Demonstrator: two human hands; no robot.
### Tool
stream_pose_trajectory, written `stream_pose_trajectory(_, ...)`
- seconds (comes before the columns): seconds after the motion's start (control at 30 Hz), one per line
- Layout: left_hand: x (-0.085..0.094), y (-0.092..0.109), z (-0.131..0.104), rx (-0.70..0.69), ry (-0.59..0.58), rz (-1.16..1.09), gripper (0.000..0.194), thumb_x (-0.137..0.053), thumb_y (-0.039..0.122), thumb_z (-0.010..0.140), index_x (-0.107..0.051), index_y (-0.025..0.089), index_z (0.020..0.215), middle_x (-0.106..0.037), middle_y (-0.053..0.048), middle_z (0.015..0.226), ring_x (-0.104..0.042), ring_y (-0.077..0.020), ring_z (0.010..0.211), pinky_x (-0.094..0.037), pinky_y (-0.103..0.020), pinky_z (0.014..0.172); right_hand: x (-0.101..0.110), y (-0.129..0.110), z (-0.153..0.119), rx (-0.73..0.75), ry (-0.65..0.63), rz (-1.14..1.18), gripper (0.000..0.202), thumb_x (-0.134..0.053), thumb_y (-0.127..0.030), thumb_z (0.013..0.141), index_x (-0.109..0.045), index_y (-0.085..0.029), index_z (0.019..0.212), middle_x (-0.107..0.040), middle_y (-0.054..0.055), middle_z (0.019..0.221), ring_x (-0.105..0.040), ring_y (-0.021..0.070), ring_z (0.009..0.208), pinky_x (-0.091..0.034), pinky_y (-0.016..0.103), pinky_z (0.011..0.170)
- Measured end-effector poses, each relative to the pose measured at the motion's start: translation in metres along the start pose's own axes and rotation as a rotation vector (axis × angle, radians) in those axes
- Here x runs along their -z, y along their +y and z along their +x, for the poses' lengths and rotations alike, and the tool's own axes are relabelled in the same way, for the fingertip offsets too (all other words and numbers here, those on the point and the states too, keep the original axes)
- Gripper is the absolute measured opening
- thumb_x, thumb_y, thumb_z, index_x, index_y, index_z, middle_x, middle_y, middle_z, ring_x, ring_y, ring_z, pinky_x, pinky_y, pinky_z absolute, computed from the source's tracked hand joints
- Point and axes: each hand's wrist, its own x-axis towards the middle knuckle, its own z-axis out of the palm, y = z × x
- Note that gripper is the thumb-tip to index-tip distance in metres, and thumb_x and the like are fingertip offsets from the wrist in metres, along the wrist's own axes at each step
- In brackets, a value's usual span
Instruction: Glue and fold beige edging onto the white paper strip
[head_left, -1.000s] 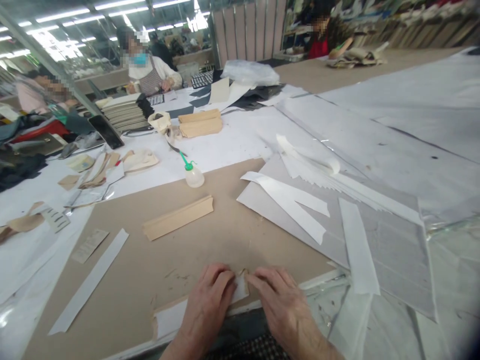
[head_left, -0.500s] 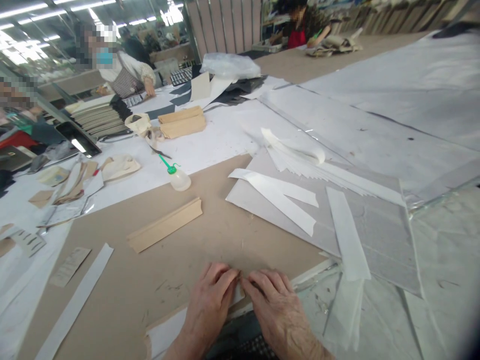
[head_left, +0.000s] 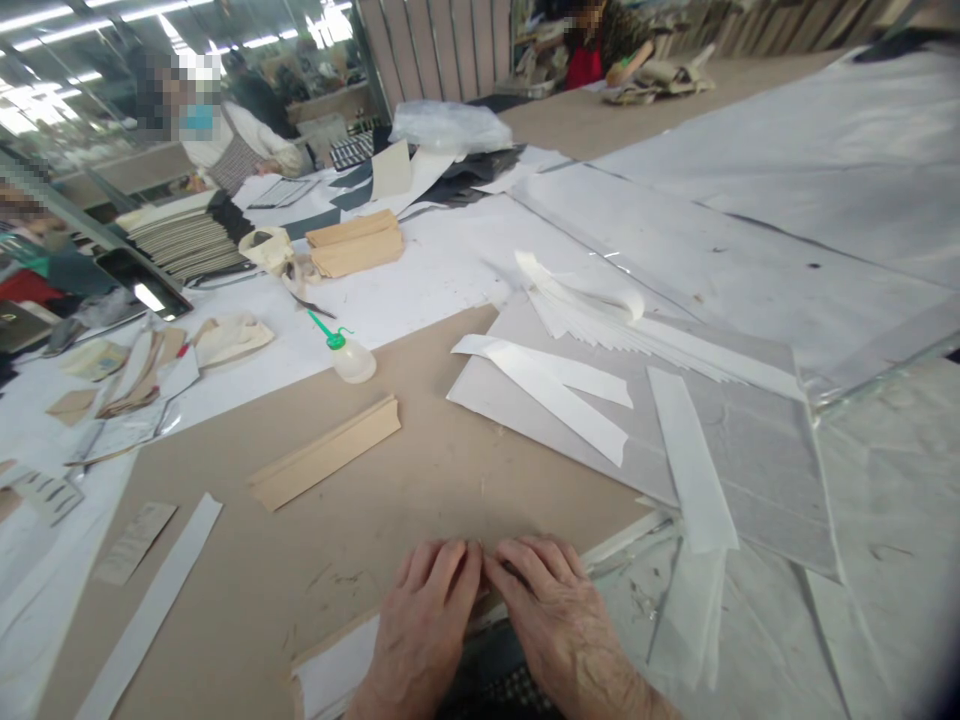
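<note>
At the table's front edge lies a tan strip with a white layer on it [head_left: 339, 662]. Its left end shows; the middle is hidden under my left hand [head_left: 429, 622]. That hand's fingers are bent and pressed together on the strip's edge. Close against it, my right hand [head_left: 553, 610] has its thumb and curled fingers pinching the strip's right end, of which only a sliver shows. Both sets of fingertips nearly touch. Ahead of my hands a similar tan strip [head_left: 330, 455] lies flat on the brown board [head_left: 435, 480].
A grey sheet [head_left: 757, 460] on the right carries white strips [head_left: 562, 395] and a fanned stack [head_left: 600, 310]. A squeeze bottle with a green spout [head_left: 352, 360] stands beyond the tan strip. A long white strip [head_left: 154, 610] lies left. Other people work across the table.
My left hand's fingers have straightened and moved over the strip's edge, covering more of it. My right hand keeps its pinch. The whole view has shifted slightly.
</note>
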Motion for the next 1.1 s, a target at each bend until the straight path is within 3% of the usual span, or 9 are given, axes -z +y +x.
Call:
stream_pose_trajectory(0.1, 0.001, 0.008, -0.003, -0.027, 0.041, 0.131, 0.039, -0.034, 0.009, 0.096, -0.064, 0.009, 0.12, -0.066, -0.012, 0.108, -0.06, -0.0261, 0.097, -0.054, -0.039, 0.079, 0.004, -0.003, 0.003, -0.03, -0.009, 0.036, 0.037, -0.046, -0.005, 0.094, -0.064, -0.018, 0.123, -0.067, 0.009, 0.116, -0.058, 0.0244, 0.102, -0.046, 0.04, 0.092)
stream_pose_trajectory(0.2, 0.001, 0.017, -0.005, -0.014, 0.072, 0.194, 0.039, -0.034, 0.007, 0.094, -0.066, 0.01, 0.116, -0.067, -0.011, 0.11, -0.06, -0.0261, 0.099, -0.054, -0.038, 0.081, 0.002, -0.008, 0.006, 0.015, 0.015, -0.001, 0.043, -0.039, -0.005, 0.095, -0.057, -0.013, 0.134, -0.063, 0.013, 0.129, -0.056, 0.0257, 0.116, -0.045, 0.043, 0.098)
stream_pose_trajectory(0.4, -0.001, 0.022, -0.014, 0.059, 0.11, 0.117, 0.04, -0.033, 0.011, 0.098, -0.062, 0.007, 0.125, -0.068, -0.013, 0.118, -0.063, -0.0266, 0.105, -0.056, -0.038, 0.088, -0.009, -0.014, 0.004, 0.136, -0.011, -0.204, 0.05, -0.036, -0.003, 0.093, -0.05, -0.003, 0.14, -0.059, 0.017, 0.137, -0.047, 0.0307, 0.131, -0.041, 0.049, 0.106)
stream_pose_trajectory(0.5, 0.002, 0.019, -0.022, 0.09, 0.169, -0.073, 0.036, -0.036, 0.012, 0.099, -0.06, 0.009, 0.126, -0.068, -0.013, 0.122, -0.062, -0.0252, 0.113, -0.056, -0.035, 0.095, -0.008, -0.011, 0.003, 0.145, -0.05, -0.242, 0.051, -0.035, -0.002, 0.092, -0.048, -0.002, 0.141, -0.059, 0.018, 0.138, -0.049, 0.0314, 0.13, -0.042, 0.05, 0.105)
stream_pose_trajectory(0.63, 0.012, 0.005, -0.037, 0.32, 0.217, -0.39, 0.024, -0.043, 0.011, 0.098, -0.061, 0.019, 0.112, -0.069, -0.008, 0.109, -0.065, -0.0162, 0.103, -0.056, -0.024, 0.089, 0.001, -0.007, 0.007, 0.166, -0.097, -0.188, 0.057, -0.034, 0.003, 0.088, -0.043, -0.004, 0.144, -0.06, 0.018, 0.136, -0.05, 0.0289, 0.13, -0.045, 0.049, 0.104)
stream_pose_trajectory(0.7, 0.016, -0.003, -0.044, 0.412, 0.218, -0.382, 0.022, -0.046, 0.014, 0.098, -0.06, 0.021, 0.113, -0.068, -0.007, 0.107, -0.066, -0.0167, 0.099, -0.057, -0.027, 0.086, 0.005, -0.007, 0.009, 0.143, -0.111, -0.149, 0.06, -0.034, 0.002, 0.088, -0.04, -0.007, 0.147, -0.059, 0.018, 0.137, -0.049, 0.0272, 0.132, -0.047, 0.048, 0.105)
stream_pose_trajectory(0.83, 0.019, -0.017, -0.058, 0.465, 0.207, -0.249, 0.022, -0.048, 0.019, 0.098, -0.061, 0.022, 0.115, -0.067, -0.008, 0.108, -0.064, -0.0213, 0.098, -0.057, -0.034, 0.082, 0.009, -0.012, 0.014, 0.095, -0.109, -0.174, 0.059, -0.036, -0.002, 0.09, -0.04, -0.012, 0.148, -0.046, 0.019, 0.149, -0.045, 0.0302, 0.135, -0.049, 0.05, 0.104)
stream_pose_trajectory(1.0, 0.012, -0.023, -0.069, 0.398, 0.132, -0.188, 0.024, -0.049, 0.021, 0.098, -0.062, 0.022, 0.119, -0.066, -0.009, 0.111, -0.062, -0.022, 0.099, -0.056, -0.036, 0.086, 0.009, -0.014, 0.022, 0.061, -0.107, -0.174, 0.046, -0.04, -0.009, 0.096, -0.051, -0.014, 0.14, -0.057, 0.017, 0.133, -0.056, 0.0291, 0.117, -0.053, 0.047, 0.096)
stream_pose_trajectory(1.1, 0.013, -0.022, -0.067, 0.399, 0.115, -0.181, 0.024, -0.048, 0.021, 0.099, -0.063, 0.023, 0.117, -0.065, -0.008, 0.111, -0.062, -0.021, 0.097, -0.056, -0.034, 0.084, 0.007, -0.007, 0.023, 0.058, -0.106, -0.212, 0.038, -0.042, -0.014, 0.1, -0.055, -0.013, 0.135, -0.059, 0.016, 0.133, -0.054, 0.0312, 0.118, -0.051, 0.049, 0.096)
